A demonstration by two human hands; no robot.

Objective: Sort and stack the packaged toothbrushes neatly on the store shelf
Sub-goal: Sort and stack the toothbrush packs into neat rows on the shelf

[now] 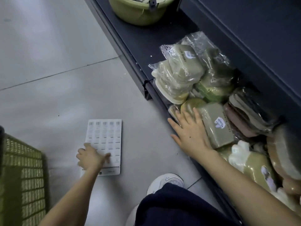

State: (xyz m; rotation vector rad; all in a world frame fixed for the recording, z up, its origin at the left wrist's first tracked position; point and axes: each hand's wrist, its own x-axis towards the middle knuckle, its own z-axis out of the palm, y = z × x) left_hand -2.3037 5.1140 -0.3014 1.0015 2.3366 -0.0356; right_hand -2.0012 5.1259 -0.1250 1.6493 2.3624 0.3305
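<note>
On the dark bottom shelf lie several plastic-wrapped packs in green, beige and brown. A tall pile of green and cream packs stands at the shelf's front edge. My right hand lies flat with spread fingers on a round olive pack, beside a boxy olive pack with a white sticker. My left hand reaches down to a white sheet of barcode labels on the floor, its fingers touching the sheet's lower part. No toothbrush is recognisable inside the wrapping.
A green plastic basin sits further along the shelf. A yellow-green mesh crate stands on the grey tiled floor at the left. My white shoe and dark trouser leg are at the bottom centre. An upper shelf overhangs at the right.
</note>
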